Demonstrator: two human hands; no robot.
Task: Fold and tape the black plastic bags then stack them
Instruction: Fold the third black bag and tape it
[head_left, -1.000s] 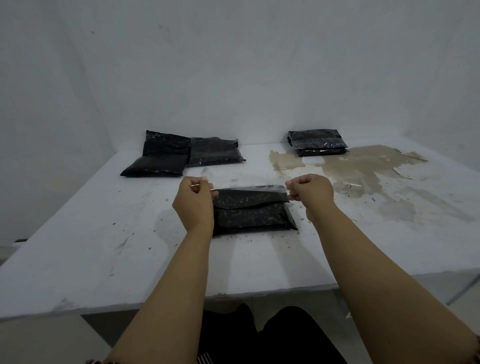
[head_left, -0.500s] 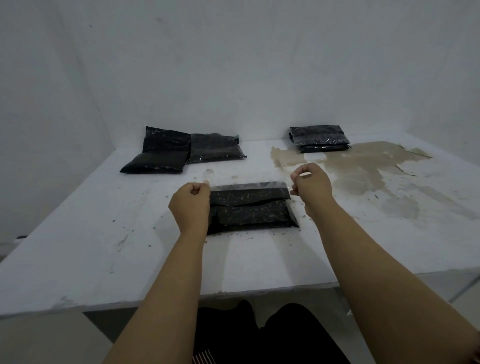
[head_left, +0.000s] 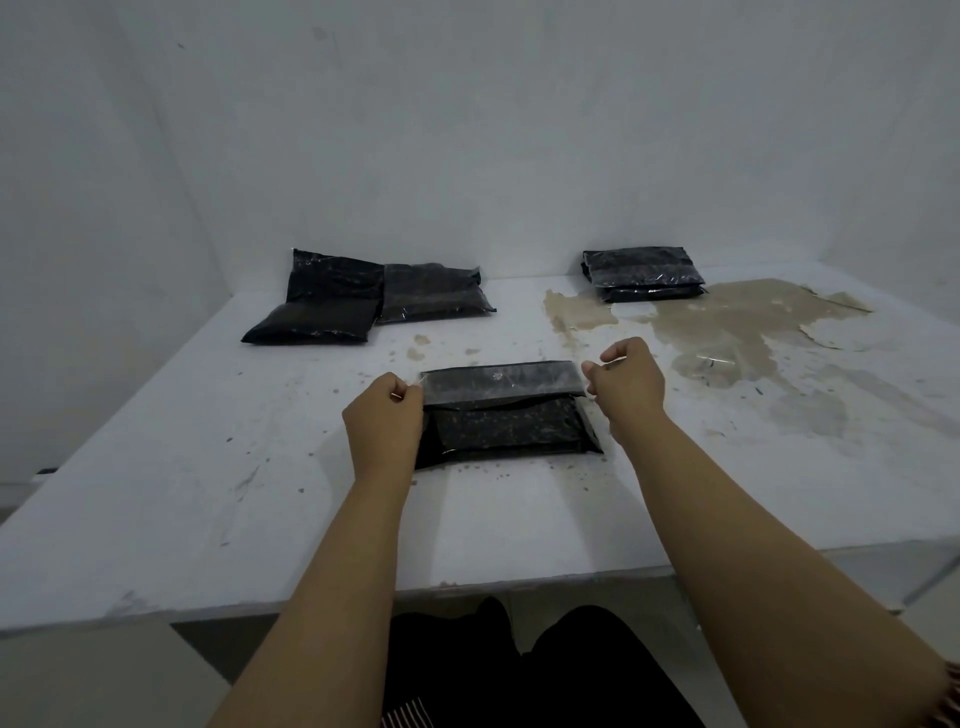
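A folded black bag (head_left: 506, 415) lies at frame centre between both hands. The left hand (head_left: 382, 423) and right hand (head_left: 628, 384) each pinch an end of a clear tape strip (head_left: 498, 382) stretched across the bag's upper fold.

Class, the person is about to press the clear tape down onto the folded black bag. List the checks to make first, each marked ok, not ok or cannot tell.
1. Left hand pinches one end of the tape strip: ok.
2. Right hand pinches the other end: ok.
3. Strip pulled straight across the folded bag: ok.
4. Strip covers the flap edge: cannot tell.
5. Finished stack out of the way: ok.
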